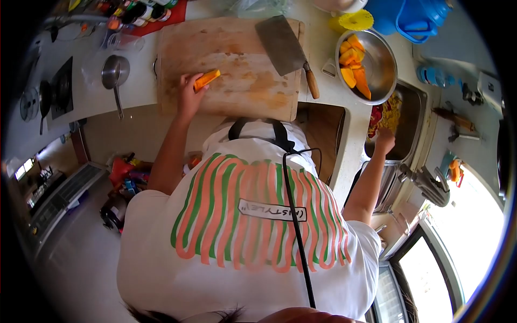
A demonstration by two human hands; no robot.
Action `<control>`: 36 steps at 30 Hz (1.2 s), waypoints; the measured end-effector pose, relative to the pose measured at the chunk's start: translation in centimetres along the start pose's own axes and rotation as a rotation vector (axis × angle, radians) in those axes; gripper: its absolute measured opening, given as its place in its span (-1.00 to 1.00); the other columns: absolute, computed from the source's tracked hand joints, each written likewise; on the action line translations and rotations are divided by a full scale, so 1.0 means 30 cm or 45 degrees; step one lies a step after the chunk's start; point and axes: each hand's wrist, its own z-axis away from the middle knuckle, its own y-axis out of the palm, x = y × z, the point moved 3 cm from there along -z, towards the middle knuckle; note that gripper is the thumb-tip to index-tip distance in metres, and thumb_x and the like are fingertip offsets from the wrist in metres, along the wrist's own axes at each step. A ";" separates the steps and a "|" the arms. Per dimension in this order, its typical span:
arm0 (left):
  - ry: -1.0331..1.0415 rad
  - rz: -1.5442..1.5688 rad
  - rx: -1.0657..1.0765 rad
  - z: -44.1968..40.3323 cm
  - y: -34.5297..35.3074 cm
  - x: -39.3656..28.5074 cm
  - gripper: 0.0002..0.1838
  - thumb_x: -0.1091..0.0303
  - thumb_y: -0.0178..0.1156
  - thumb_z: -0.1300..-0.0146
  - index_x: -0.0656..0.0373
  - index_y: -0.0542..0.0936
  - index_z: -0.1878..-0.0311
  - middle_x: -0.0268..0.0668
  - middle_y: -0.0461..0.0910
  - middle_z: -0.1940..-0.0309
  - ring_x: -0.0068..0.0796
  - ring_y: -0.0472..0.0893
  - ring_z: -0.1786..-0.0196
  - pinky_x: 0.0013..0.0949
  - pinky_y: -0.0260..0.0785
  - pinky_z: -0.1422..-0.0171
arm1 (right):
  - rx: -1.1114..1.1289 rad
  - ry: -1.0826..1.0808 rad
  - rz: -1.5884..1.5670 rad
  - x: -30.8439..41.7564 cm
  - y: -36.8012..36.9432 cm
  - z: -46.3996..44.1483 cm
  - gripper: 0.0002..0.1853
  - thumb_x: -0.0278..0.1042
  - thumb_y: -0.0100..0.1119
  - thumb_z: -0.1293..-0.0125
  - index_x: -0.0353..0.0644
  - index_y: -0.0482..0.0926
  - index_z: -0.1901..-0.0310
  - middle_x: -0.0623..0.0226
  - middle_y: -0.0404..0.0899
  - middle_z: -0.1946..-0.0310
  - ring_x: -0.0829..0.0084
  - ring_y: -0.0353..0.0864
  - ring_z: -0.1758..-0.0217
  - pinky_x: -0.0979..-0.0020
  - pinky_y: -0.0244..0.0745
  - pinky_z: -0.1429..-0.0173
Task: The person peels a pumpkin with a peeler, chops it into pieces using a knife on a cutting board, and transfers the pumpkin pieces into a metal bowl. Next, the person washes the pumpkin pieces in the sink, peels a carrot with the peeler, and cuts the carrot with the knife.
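Note:
My left hand (189, 92) is closed around a piece of pumpkin (207, 80), orange with a long cut edge, just over the left part of a wooden cutting board (215, 48). A broad cleaver (281, 46) lies on the board's right side, its wooden handle sticking out past the edge. My right hand (385, 141) reaches into the sink (413, 121), fingers curled, close to a heap of yellow and red scraps (389, 114). What it holds, if anything, is hidden. Beside the sink, a steel bowl (383, 64) contains several pumpkin pieces (353, 59).
A small saucepan (114, 72) stands on the counter left of the board. Spice bottles (142, 13) sit on a red mat behind it. A blue jug (409, 19) and a yellow container (355, 20) are at the back right. A black cable hangs down my shirt.

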 end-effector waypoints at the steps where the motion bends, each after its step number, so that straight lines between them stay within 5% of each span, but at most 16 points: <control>1: 0.007 0.019 -0.008 0.002 -0.003 -0.001 -0.51 0.38 0.44 -0.02 0.08 0.57 -0.08 -0.10 0.41 -0.02 -0.10 0.48 -0.08 -0.24 0.37 -0.19 | -0.011 0.276 0.088 0.048 -0.042 0.002 -0.80 -0.22 0.16 -0.17 -0.09 0.70 0.29 0.13 0.69 0.35 0.06 0.68 0.27 0.12 0.57 0.20; 3: 0.022 0.050 -0.034 0.004 -0.014 -0.001 -0.49 0.41 0.44 -0.01 0.07 0.56 -0.09 -0.11 0.41 -0.02 -0.10 0.48 -0.08 -0.24 0.37 -0.19 | -0.183 0.139 0.001 -0.031 0.044 -0.031 -0.69 -0.07 0.07 -0.26 -0.10 0.70 0.30 0.08 0.67 0.37 -0.02 0.67 0.30 0.04 0.55 0.25; 10: 0.176 0.190 0.028 0.003 -0.076 0.067 -0.58 0.35 0.41 -0.08 0.13 0.56 -0.03 -0.15 0.45 0.03 -0.17 0.50 -0.03 -0.27 0.38 -0.15 | -0.315 0.212 0.154 -0.061 0.056 -0.065 -0.74 -0.19 0.15 -0.14 -0.24 0.63 0.34 0.02 0.66 0.34 -0.08 0.64 0.25 -0.01 0.53 0.15; 13: 0.084 0.278 -0.009 -0.035 -0.184 0.067 -0.64 0.29 0.38 -0.13 0.15 0.57 0.02 -0.21 0.50 0.10 -0.26 0.52 0.01 -0.30 0.41 -0.08 | -0.116 0.313 0.166 -0.042 0.072 -0.102 -0.72 -0.26 0.17 -0.09 -0.29 0.65 0.25 0.00 0.67 0.26 -0.09 0.64 0.18 0.00 0.53 0.05; 14: 0.042 0.320 -0.120 -0.065 -0.215 0.091 -0.68 0.27 0.37 -0.15 0.16 0.58 0.06 -0.24 0.56 0.18 -0.34 0.57 0.15 -0.34 0.45 0.04 | -0.195 0.168 0.067 -0.056 0.128 -0.099 -0.72 -0.31 0.18 -0.07 -0.29 0.66 0.22 0.01 0.68 0.23 -0.07 0.65 0.14 0.02 0.53 0.03; 17: 0.010 0.372 -0.461 -0.240 -0.406 0.162 -0.77 0.35 0.31 -0.18 0.17 0.61 0.11 -0.25 0.63 0.29 -0.40 0.62 0.29 -0.37 0.48 0.18 | 0.333 0.538 0.024 -0.134 0.183 -0.126 -0.72 -0.44 0.20 -0.05 -0.25 0.67 0.16 0.07 0.70 0.23 0.00 0.68 0.12 0.10 0.57 0.04; 21: 0.009 0.097 -0.744 -0.574 -0.757 0.288 -0.79 0.36 0.26 -0.17 0.11 0.65 0.11 -0.27 0.68 0.33 -0.40 0.67 0.27 -0.35 0.49 0.15 | -0.043 0.153 0.148 -0.002 0.090 -0.064 -0.76 -0.33 0.16 -0.14 -0.25 0.65 0.21 0.07 0.70 0.37 0.05 0.70 0.29 0.15 0.62 0.16; 26: -0.149 -0.292 -0.415 -0.966 -0.876 0.591 -0.60 0.40 0.38 -0.07 0.14 0.59 -0.01 -0.24 0.68 0.21 -0.40 0.65 0.13 -0.38 0.48 0.01 | -0.060 0.385 0.120 0.131 -0.065 0.013 -0.73 -0.22 0.15 -0.20 -0.30 0.59 0.26 0.01 0.66 0.30 0.00 0.65 0.18 0.05 0.55 0.10; 29: -0.019 0.042 -0.108 -1.170 -0.787 0.970 -0.51 0.35 0.46 0.07 0.05 0.61 -0.02 -0.31 0.70 0.15 -0.32 0.66 0.07 -0.37 0.46 -0.09 | 0.097 0.600 -0.046 0.193 -0.158 0.039 -0.75 -0.25 0.18 -0.18 -0.28 0.54 0.24 0.01 0.65 0.23 -0.02 0.63 0.12 0.02 0.50 0.06; 32: -0.139 -0.027 -0.173 -1.114 -0.835 0.824 -0.56 0.31 0.43 -0.04 0.11 0.58 -0.02 -0.28 0.67 0.12 -0.44 0.63 0.06 -0.40 0.46 -0.06 | -0.023 0.330 -0.128 0.274 -0.235 0.098 -0.74 -0.23 0.17 -0.21 -0.17 0.54 0.12 0.10 0.65 0.18 0.01 0.62 0.07 0.07 0.51 0.02; 33: -0.179 -0.111 -0.206 -1.082 -0.863 0.748 -0.56 0.27 0.41 -0.10 0.13 0.56 -0.05 -0.27 0.65 0.12 -0.46 0.63 0.06 -0.42 0.46 -0.03 | -0.094 0.227 -0.077 0.222 -0.216 0.103 -0.73 -0.22 0.18 -0.23 -0.17 0.54 0.10 0.14 0.66 0.26 0.08 0.67 0.20 0.13 0.57 0.14; 35: -0.137 0.440 -0.299 -1.018 -0.882 0.642 -0.57 0.22 0.35 -0.19 0.14 0.53 -0.09 -0.29 0.63 0.13 -0.49 0.62 0.11 -0.45 0.46 0.01 | 0.048 0.582 -0.279 0.139 -0.187 0.100 -0.73 -0.23 0.19 -0.25 -0.15 0.54 0.08 0.21 0.65 0.38 0.25 0.68 0.38 0.24 0.60 0.35; 36: -0.110 0.715 -0.341 -0.974 -0.888 0.580 -0.57 0.19 0.32 -0.23 0.15 0.51 -0.11 -0.30 0.62 0.14 -0.50 0.62 0.13 -0.46 0.47 0.04 | -0.040 0.492 -0.558 0.047 -0.119 0.108 -0.79 -0.36 0.05 -0.33 -0.23 0.50 0.06 0.24 0.59 0.55 0.46 0.55 0.68 0.45 0.45 0.67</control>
